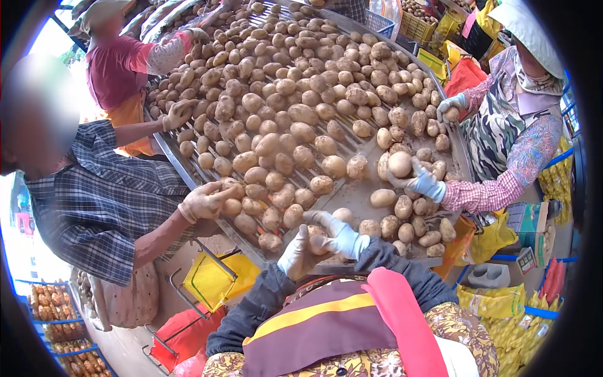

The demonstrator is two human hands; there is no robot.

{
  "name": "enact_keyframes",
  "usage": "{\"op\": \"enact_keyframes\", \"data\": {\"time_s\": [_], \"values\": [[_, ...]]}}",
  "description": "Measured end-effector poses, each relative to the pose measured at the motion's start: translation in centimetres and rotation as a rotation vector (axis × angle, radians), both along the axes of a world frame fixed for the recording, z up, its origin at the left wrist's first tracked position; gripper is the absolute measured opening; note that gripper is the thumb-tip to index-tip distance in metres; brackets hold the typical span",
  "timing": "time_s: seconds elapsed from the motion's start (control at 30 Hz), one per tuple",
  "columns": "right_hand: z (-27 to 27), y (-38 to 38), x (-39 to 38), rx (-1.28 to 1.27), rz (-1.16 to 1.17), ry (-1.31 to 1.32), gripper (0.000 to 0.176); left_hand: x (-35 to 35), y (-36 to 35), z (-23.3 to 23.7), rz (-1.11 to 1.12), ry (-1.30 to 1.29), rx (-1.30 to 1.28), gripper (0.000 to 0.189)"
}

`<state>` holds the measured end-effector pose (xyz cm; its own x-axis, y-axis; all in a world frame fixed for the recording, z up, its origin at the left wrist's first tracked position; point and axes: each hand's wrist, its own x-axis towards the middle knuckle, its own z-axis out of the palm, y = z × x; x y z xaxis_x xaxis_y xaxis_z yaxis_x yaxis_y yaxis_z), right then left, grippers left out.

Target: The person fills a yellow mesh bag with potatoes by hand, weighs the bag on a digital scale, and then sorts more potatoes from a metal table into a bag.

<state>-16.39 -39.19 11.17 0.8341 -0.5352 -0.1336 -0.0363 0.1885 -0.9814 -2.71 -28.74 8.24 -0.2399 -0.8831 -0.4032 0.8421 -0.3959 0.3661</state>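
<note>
At the near edge of a metal sorting table (461,160), my left hand (296,256), in a pale glove, is curled against a brown potato (319,240). My right hand (342,235), in a light blue glove, reaches over the same potato from the other side, its fingers bent across the top. The potato sits between both hands, partly hidden by them. Just beyond my fingers lies a loose potato (293,215), and another potato (342,215) rests on the bare metal. A large heap of potatoes (282,94) spreads over the slatted part of the table.
On the left, a person in a checked shirt (107,195) has gloved hands among the potatoes. A person on the right (509,119) holds potatoes in blue gloves. Below the table's left edge hangs a yellow bag (220,276) near a red bag (182,333). Filled yellow bags (515,339) stand right.
</note>
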Motion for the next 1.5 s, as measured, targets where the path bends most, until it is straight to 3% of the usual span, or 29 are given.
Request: {"op": "enact_keyframes", "data": {"time_s": [0.1, 0.17, 0.3, 0.4, 0.47, 0.53, 0.57, 0.6, 0.63, 0.67, 0.7, 0.73, 0.77, 0.8, 0.87, 0.9, 0.93, 0.97, 1.03, 1.07, 1.1, 1.13, 1.2, 1.27, 1.33, 1.4, 1.43, 1.47, 1.5], "values": [[-0.9, 0.2, 0.5, -0.054, 0.014, 0.018, 0.043, -0.6, -0.4, 1.0, 0.089, 0.001, 0.034, 0.063], [-2.3, -0.2, 0.9, 0.332, -0.075, -0.015, 0.038, -0.6, -0.5, 1.5, 0.110, 0.060, 0.036, 0.065], [-3.7, -1.2, 0.6, 0.666, -0.156, -0.100, 0.050, 0.1, -0.5, 1.8, 0.096, 0.027, 0.054, 0.068], [-1.3, 0.5, 0.6, 0.386, -0.062, -0.084, 0.050, 0.5, -0.1, 1.3, 0.120, -0.107, -0.015, 0.065], [-2.9, -0.3, 0.1, 0.449, -0.023, -0.001, 0.042, 1.7, 1.9, 0.6, 0.106, -0.090, 0.004, 0.061], [-2.3, -1.8, -0.4, 0.037, -0.032, 0.281, 0.023, 4.0, 5.3, -0.5, 0.070, -0.051, 0.043, 0.053], [-2.7, -3.1, -1.1, -0.186, -0.197, 0.303, 0.023, 6.0, 7.5, -1.2, 0.162, -0.160, 0.091, 0.051], [-4.9, -5.2, -1.4, -0.173, -0.335, 0.297, 0.021, 8.4, 10.2, -1.7, 0.257, -0.268, 0.142, 0.049], [-5.9, -7.7, -2.0, -0.661, -0.428, 0.362, 0.021, 10.8, 13.0, -2.0, 0.392, -0.324, 0.217, 0.047], [-5.1, -9.5, -2.2, -0.865, -0.419, 0.442, 0.035, 13.4, 15.6, -1.8, 0.428, -0.459, 0.295, 0.049], [-4.4, -10.8, -2.0, -0.865, -0.276, 0.598, 0.052, 16.5, 18.6, -3.6, 0.470, -0.739, 0.294, 0.042], [-4.3, -11.5, -0.9, -0.864, -0.276, 0.596, 0.052, 19.6, 21.1, -6.6, 0.435, -1.086, 0.620, 0.038], [-4.1, -12.1, 0.7, -1.021, -0.091, 0.793, 0.055, 23.1, 25.5, -13.3, 0.366, -1.734, 0.592, 0.038], [-4.2, -12.4, 1.9, -1.176, 0.104, 0.987, 0.058, 21.2, 22.9, -10.0, 0.302, -1.842, 0.585, 0.040], [-8.3, -13.6, 3.6, -1.206, 0.078, 0.914, 0.054, 16.5, 16.6, -1.9, 0.177, -2.062, 0.576, 0.043], [-8.2, -14.0, 3.8, -1.177, 0.065, 0.859, 0.051, 15.5, 15.1, -2.7, 0.316, -1.806, 0.368, 0.042], [-8.2, -14.4, 3.8, -1.142, 0.055, 0.809, 0.048, 13.4, 11.8, -0.2, 0.256, -2.035, 0.053, 0.040], [-7.8, -14.2, 3.5, -1.140, 0.055, 0.811, 0.048, 11.2, 9.3, 1.1, 0.236, -1.998, -0.005, 0.039], [-6.8, -13.4, 1.9, -0.794, -0.168, 0.636, 0.039, 8.6, 5.7, 0.5, 0.253, -1.814, -0.235, 0.038], [-8.3, -13.0, 1.7, -0.181, -0.330, 0.152, 0.040, 7.4, 4.1, 0.2, 0.222, -1.690, -0.286, 0.038], [-9.2, -12.7, -0.8, 0.162, -0.273, 0.072, 0.040, 6.4, 2.8, -1.1, 0.142, -1.564, -0.247, 0.042], [-5.6, -11.2, -2.1, 0.504, -0.217, -0.017, 0.042, 4.9, 1.1, -0.4, 0.141, -1.433, -0.283, 0.048], [-5.2, -8.7, -2.9, 0.611, -0.234, -0.108, 0.043, 3.3, -1.7, -3.6, 0.041, -1.508, -0.423, 0.076], [-2.7, -5.8, -3.1, 0.684, -0.218, -0.016, 0.039, 0.3, -4.3, -0.2, 0.097, -1.618, -0.587, 0.095], [-6.0, -3.1, -1.7, 0.098, -0.382, -0.092, 0.036, -1.5, -6.0, 0.0, 0.093, -1.627, -0.680, 0.095], [-7.8, -2.0, -2.5, 0.036, -0.409, 0.165, 0.035, -0.8, -6.1, 0.0, 0.032, -1.612, -0.734, 0.079], [-9.9, -2.0, -3.2, -0.137, -0.359, 0.208, 0.036, -0.4, -5.5, -0.2, 0.007, -1.573, -0.704, 0.074], [-7.0, -2.2, -3.6, -0.134, -0.369, 0.208, 0.036, -0.2, -4.4, -0.6, -0.018, -1.535, -0.669, 0.069], [-3.7, -2.4, -4.3, 0.074, -0.272, 0.308, 0.035, 0.0, -3.3, -2.3, 0.006, -1.395, -0.474, 0.062]]}}
